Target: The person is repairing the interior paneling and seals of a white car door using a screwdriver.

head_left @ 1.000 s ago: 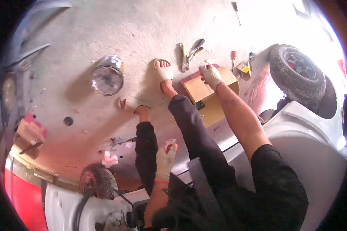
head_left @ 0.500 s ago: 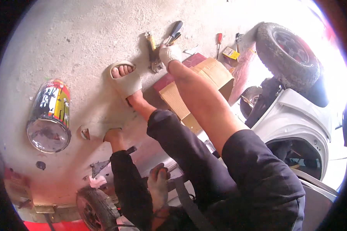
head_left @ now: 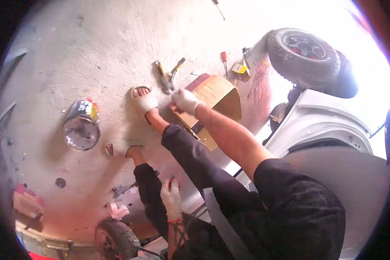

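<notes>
Cardboard box (head_left: 216, 90) lies right of the right sandal (head_left: 145, 102); the right hand (head_left: 186, 102), fingers curled, hold unclear, could shift it by snagging. The left hand (head_left: 172, 202) seemingly pinches a dark item (head_left: 169, 179), which might drop if loosened.

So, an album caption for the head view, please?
Gloved right hand at an open cardboard box, hand tools nearby.

An open brown cardboard box (head_left: 216, 89) with dark red parts lies on the floor (head_left: 117, 52), right of the frame's centre. A small reddish-dark object (head_left: 169, 182), too blurred to identify, sits in the left hand (head_left: 172, 203), lower centre.
</notes>
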`<action>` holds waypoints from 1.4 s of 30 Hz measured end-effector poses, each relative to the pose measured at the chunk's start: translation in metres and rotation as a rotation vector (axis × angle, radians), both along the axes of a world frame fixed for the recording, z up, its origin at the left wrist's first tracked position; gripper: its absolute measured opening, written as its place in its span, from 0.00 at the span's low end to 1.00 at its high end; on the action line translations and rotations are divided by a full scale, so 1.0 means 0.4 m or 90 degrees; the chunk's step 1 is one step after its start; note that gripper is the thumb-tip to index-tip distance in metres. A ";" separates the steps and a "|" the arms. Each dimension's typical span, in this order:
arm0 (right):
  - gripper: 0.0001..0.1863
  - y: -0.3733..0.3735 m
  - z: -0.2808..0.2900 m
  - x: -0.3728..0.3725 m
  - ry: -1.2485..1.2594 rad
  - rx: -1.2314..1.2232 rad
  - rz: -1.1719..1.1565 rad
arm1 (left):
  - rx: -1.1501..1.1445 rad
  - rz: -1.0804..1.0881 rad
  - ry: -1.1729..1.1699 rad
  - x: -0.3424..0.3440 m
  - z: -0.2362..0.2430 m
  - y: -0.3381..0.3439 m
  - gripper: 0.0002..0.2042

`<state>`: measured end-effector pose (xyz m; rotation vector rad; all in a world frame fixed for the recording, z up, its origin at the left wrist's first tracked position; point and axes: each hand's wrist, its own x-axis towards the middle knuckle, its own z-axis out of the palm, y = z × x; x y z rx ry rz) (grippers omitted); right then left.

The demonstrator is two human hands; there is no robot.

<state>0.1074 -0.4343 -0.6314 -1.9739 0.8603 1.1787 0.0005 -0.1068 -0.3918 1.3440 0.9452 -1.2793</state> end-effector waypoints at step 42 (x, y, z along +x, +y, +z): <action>0.22 0.948 1.528 -0.104 0.079 0.641 0.785 | 0.478 0.493 -0.598 -0.344 0.931 0.187 0.24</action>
